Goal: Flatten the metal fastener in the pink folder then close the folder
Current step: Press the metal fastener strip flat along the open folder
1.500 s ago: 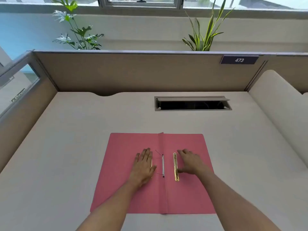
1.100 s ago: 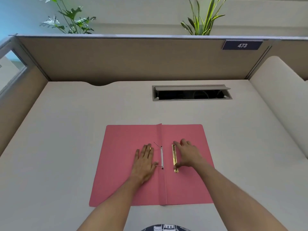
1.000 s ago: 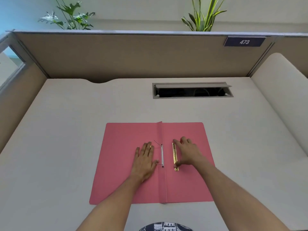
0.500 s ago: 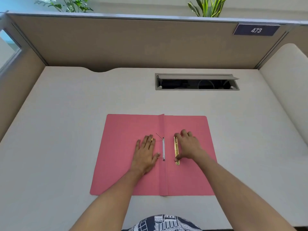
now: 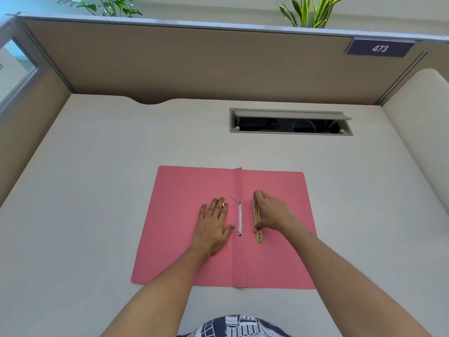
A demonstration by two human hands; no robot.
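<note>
The pink folder lies open and flat on the desk in front of me. Along its spine sits a white fastener strip with two thin metal prongs sticking out to the left, the far one raised at an angle. A gold metal bar lies just right of the spine. My left hand rests flat on the left leaf, fingers apart, thumb beside the near prong. My right hand curls over the gold bar, with fingertips and thumb pinching its edge.
The beige desk is enclosed by tan partition walls. An open cable slot is set into the desk behind the folder. A number plate reading 473 hangs at the upper right, and plants stand behind the partition.
The camera has tilted down and nearer, so my patterned clothing shows at the bottom. Both hands stay on the folder; the right hand has curled tighter onto the gold bar.
</note>
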